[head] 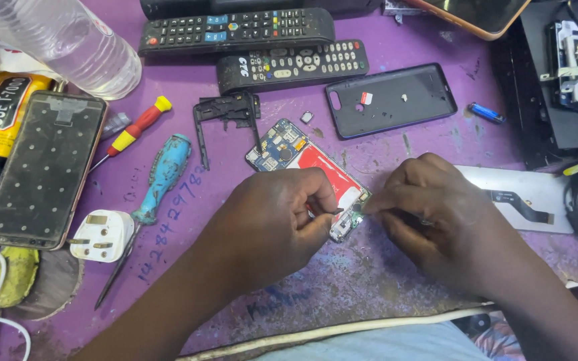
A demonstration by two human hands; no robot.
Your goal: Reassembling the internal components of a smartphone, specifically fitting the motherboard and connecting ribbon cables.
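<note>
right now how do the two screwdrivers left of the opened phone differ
The red and yellow screwdriver is smaller, with a slim handle; the blue-handled screwdriver is longer, with a thick, scuffed handle. The red and yellow one lies higher up beside the detached screen panel; the blue one's shaft runs down past the white plug. Both lie untouched on the purple table, tips slanting down-left, while the left hand and right hand work on the opened phone.

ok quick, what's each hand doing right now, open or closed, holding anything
Left hand: closed, pinching a small dark tool tip at the lower end of the opened phone.
Right hand: closed, fingertips pressed on that same lower end; whether it holds anything cannot be told.
</note>
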